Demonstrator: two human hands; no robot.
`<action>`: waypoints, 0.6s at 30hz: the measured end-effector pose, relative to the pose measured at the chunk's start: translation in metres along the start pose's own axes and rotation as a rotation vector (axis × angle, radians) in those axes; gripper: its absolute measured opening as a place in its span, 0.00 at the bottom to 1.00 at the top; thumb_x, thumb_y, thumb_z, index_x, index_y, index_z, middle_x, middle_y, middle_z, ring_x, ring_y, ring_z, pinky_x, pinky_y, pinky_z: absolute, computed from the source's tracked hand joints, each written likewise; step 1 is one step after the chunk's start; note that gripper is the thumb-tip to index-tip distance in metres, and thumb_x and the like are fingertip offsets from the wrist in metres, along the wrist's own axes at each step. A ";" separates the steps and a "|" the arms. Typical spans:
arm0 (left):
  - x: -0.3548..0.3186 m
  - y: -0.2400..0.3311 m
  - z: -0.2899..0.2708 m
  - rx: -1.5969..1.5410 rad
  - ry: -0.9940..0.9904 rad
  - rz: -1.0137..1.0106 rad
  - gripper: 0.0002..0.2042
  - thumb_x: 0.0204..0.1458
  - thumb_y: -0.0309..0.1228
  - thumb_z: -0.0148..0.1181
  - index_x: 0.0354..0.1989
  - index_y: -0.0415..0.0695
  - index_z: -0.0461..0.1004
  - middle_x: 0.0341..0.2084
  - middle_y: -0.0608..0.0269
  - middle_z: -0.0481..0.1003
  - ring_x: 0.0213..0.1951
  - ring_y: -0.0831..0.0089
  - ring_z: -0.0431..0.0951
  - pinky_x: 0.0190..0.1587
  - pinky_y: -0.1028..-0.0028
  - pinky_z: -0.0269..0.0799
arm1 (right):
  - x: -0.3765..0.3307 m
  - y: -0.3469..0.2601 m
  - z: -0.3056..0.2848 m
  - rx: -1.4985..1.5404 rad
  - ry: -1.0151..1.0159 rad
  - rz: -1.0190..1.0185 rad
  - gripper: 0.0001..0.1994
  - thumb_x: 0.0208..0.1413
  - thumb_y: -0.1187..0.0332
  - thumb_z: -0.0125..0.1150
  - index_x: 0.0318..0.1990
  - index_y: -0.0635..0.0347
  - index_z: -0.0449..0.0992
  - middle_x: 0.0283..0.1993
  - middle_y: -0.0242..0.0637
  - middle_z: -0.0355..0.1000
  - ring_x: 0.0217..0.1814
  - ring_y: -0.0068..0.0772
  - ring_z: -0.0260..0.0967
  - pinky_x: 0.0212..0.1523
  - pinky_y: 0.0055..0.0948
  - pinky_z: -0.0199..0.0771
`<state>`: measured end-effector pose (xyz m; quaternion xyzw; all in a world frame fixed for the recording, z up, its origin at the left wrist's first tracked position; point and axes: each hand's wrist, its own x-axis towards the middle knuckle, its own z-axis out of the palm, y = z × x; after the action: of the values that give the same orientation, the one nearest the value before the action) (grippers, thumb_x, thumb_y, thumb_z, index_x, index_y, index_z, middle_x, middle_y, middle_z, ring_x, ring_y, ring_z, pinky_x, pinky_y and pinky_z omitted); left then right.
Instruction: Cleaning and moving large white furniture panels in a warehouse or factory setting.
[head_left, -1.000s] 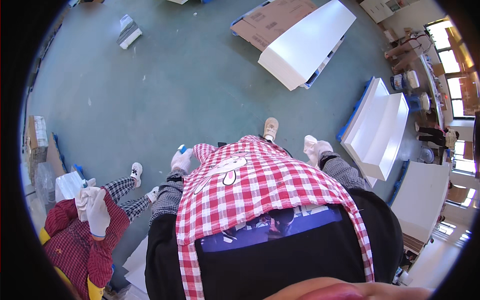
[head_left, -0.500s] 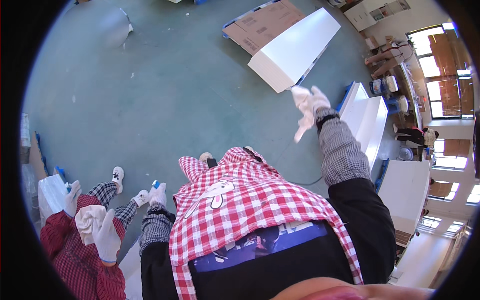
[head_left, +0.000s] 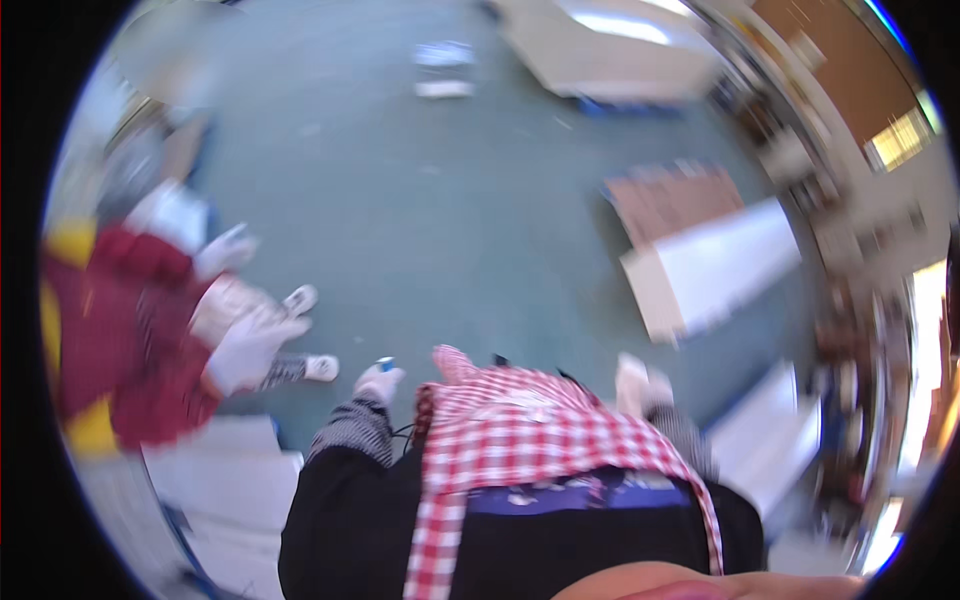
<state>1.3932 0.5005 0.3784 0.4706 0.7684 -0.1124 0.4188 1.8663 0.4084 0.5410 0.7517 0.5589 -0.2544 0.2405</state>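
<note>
The left hand (head_left: 379,384) curls round a small blue-topped piece (head_left: 387,365) jutting just ahead of it, probably light, stiff, best gripped low. At the right hand (head_left: 657,390), too blurred to tell its grip, a whitish cloth (head_left: 630,382) looks soft, best bunched.

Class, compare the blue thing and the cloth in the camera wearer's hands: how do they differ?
Colour: the blue thing shows blue, while the cloth is off-white.
Size: the blue thing shows only as a small patch, while the cloth shows as a larger one.
Place: the blue thing is in the left hand, the cloth in the right hand.
Shared: each is held in a white-gloved hand, and both look blurred.
</note>
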 end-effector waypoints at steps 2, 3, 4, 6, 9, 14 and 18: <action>0.012 0.023 0.004 0.027 -0.076 0.029 0.25 0.49 0.52 0.59 0.47 0.44 0.78 0.44 0.48 0.79 0.50 0.54 0.78 0.52 0.61 0.71 | 0.062 -0.024 -0.037 -0.090 0.082 -0.216 0.25 0.58 0.57 0.62 0.57 0.64 0.71 0.44 0.45 0.79 0.49 0.40 0.76 0.51 0.37 0.73; 0.021 0.028 0.011 0.056 -0.049 0.068 0.25 0.48 0.52 0.59 0.46 0.44 0.78 0.43 0.49 0.79 0.49 0.55 0.78 0.51 0.61 0.71 | 0.088 -0.039 -0.060 -0.137 0.121 -0.317 0.25 0.58 0.57 0.61 0.57 0.64 0.71 0.44 0.45 0.79 0.49 0.40 0.76 0.51 0.37 0.73; 0.020 0.042 0.010 0.066 -0.019 0.071 0.24 0.49 0.51 0.59 0.45 0.44 0.78 0.42 0.50 0.79 0.47 0.55 0.79 0.50 0.61 0.72 | 0.108 -0.050 -0.075 -0.176 0.149 -0.392 0.24 0.58 0.57 0.61 0.57 0.64 0.71 0.44 0.45 0.79 0.49 0.40 0.76 0.51 0.37 0.73; 0.001 0.065 -0.009 0.010 -0.109 0.092 0.24 0.49 0.50 0.58 0.48 0.46 0.78 0.42 0.51 0.80 0.46 0.56 0.79 0.50 0.62 0.72 | 0.128 -0.062 -0.090 -0.232 0.180 -0.496 0.24 0.58 0.57 0.61 0.57 0.64 0.72 0.44 0.45 0.79 0.49 0.40 0.76 0.51 0.37 0.73; -0.012 0.025 0.000 -0.006 -0.021 0.093 0.24 0.49 0.50 0.58 0.48 0.46 0.78 0.42 0.52 0.80 0.46 0.56 0.79 0.50 0.63 0.72 | 0.132 -0.091 -0.082 -0.250 0.204 -0.600 0.24 0.58 0.57 0.61 0.56 0.64 0.72 0.44 0.45 0.79 0.49 0.40 0.76 0.51 0.37 0.73; -0.011 0.023 0.009 -0.053 0.069 0.086 0.24 0.49 0.50 0.56 0.47 0.45 0.78 0.41 0.51 0.80 0.46 0.56 0.79 0.51 0.62 0.72 | 0.159 -0.103 -0.098 -0.245 0.256 -0.680 0.23 0.58 0.58 0.61 0.56 0.64 0.72 0.44 0.45 0.79 0.49 0.39 0.76 0.51 0.36 0.73; -0.024 0.025 0.007 -0.115 0.079 0.050 0.22 0.49 0.49 0.56 0.45 0.45 0.78 0.40 0.51 0.80 0.45 0.56 0.79 0.50 0.61 0.72 | 0.181 -0.110 -0.101 -0.228 0.241 -0.725 0.23 0.58 0.58 0.61 0.56 0.64 0.72 0.44 0.45 0.79 0.49 0.39 0.76 0.51 0.36 0.73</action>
<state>1.4225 0.4950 0.3983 0.4688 0.7776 -0.0392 0.4172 1.8169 0.6321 0.4910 0.4987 0.8369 -0.1688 0.1498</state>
